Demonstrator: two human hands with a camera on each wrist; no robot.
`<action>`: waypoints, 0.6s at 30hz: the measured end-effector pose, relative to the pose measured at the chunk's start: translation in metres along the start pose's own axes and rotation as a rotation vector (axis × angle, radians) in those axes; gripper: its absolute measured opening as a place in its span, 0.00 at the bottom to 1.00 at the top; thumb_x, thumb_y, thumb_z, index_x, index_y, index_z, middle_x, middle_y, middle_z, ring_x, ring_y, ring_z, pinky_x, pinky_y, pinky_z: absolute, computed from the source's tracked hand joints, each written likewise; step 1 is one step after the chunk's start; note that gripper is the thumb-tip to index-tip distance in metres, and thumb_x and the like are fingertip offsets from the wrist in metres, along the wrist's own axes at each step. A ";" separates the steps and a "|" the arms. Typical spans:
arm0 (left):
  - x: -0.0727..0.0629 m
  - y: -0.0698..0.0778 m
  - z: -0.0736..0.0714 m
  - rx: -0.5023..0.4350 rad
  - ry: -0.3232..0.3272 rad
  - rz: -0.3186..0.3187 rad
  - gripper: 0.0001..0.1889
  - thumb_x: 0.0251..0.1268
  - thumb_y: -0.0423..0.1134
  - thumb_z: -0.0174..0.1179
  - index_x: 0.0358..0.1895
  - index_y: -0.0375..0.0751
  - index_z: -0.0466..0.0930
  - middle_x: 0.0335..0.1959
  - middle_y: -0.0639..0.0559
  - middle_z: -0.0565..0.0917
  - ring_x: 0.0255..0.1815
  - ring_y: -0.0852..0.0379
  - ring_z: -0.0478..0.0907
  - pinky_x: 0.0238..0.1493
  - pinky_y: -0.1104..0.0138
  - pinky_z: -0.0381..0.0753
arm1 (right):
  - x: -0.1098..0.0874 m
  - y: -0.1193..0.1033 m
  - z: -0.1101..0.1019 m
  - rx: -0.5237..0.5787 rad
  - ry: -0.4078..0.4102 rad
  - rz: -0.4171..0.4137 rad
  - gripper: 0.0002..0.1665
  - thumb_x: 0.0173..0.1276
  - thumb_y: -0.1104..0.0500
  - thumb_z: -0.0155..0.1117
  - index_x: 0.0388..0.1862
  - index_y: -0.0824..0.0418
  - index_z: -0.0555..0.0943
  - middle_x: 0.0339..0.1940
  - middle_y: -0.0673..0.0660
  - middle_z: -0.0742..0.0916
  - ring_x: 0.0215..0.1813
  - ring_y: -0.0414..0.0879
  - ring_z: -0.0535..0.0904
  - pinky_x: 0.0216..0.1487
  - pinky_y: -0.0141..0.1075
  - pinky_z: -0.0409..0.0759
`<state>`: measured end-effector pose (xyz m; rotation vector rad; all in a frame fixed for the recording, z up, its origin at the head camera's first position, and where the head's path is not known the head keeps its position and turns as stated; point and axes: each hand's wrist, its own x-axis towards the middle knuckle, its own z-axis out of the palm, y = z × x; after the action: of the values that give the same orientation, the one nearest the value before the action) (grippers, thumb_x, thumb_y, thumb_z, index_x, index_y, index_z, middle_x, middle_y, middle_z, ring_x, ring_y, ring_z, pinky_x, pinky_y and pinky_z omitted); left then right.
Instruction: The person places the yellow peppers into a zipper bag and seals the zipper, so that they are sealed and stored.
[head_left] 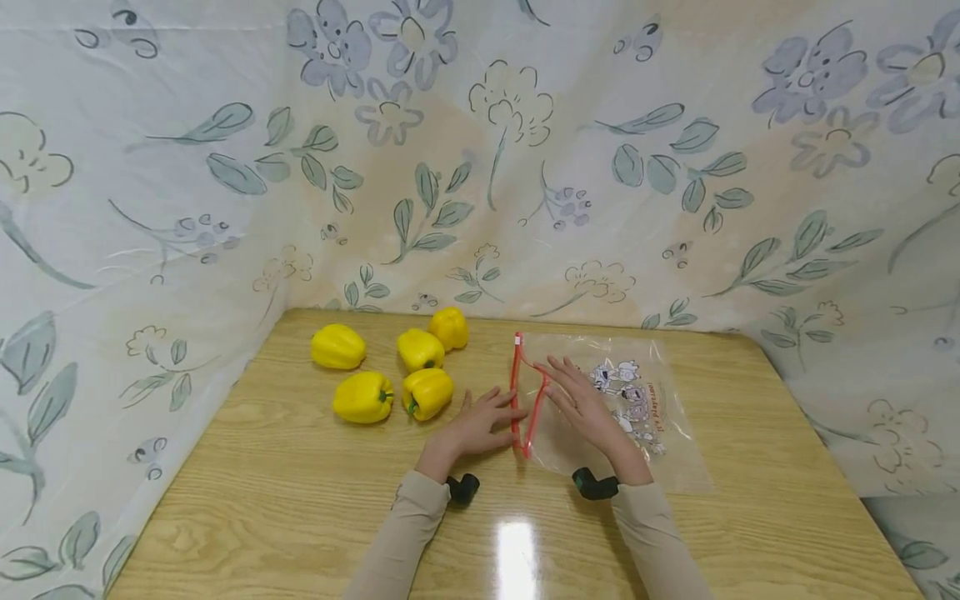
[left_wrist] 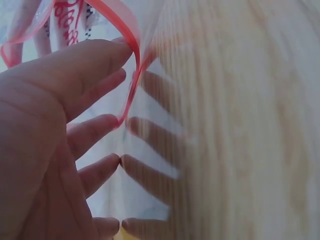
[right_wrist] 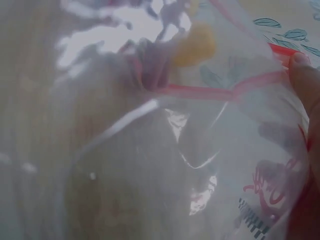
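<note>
A clear zip bag (head_left: 600, 408) with a red zip edge and printed cartoon figures lies on the table, its mouth parted and facing left. My right hand (head_left: 587, 412) is over the upper layer, thumb (right_wrist: 306, 75) at the red strip, pinching the raised rim. At the mouth, my left hand (head_left: 480, 425) has its fingers spread and fairly straight, fingertips down at the tabletop. The left thumb (left_wrist: 100, 57) lies along the red edge (left_wrist: 134, 45). Left of the hands sit several yellow bell peppers, the nearest one (head_left: 427, 393) beside the left hand.
More yellow bell peppers stand behind and to the left, one (head_left: 337, 347) farthest left and another (head_left: 448, 327) near the back edge. The wooden table (head_left: 285, 500) meets a floral cloth (head_left: 480, 208) at the back and sides.
</note>
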<state>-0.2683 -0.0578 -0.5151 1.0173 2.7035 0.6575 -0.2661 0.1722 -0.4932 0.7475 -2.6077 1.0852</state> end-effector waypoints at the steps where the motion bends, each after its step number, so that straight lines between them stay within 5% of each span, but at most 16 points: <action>1: 0.001 0.000 0.000 -0.002 0.003 0.001 0.25 0.67 0.55 0.51 0.66 0.57 0.66 0.73 0.50 0.56 0.74 0.44 0.44 0.66 0.36 0.36 | 0.000 0.000 0.000 0.002 0.001 -0.001 0.24 0.72 0.54 0.50 0.66 0.48 0.69 0.70 0.61 0.66 0.72 0.65 0.51 0.66 0.66 0.49; 18: 0.001 0.005 -0.006 -0.059 0.039 0.045 0.24 0.66 0.50 0.53 0.64 0.53 0.69 0.72 0.47 0.58 0.73 0.41 0.49 0.66 0.36 0.44 | 0.000 0.003 0.003 0.003 -0.002 -0.003 0.24 0.72 0.54 0.51 0.66 0.49 0.69 0.69 0.63 0.67 0.72 0.66 0.51 0.65 0.67 0.48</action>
<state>-0.2678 -0.0563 -0.5078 1.0643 2.6839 0.7682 -0.2678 0.1718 -0.4973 0.7530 -2.6066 1.0884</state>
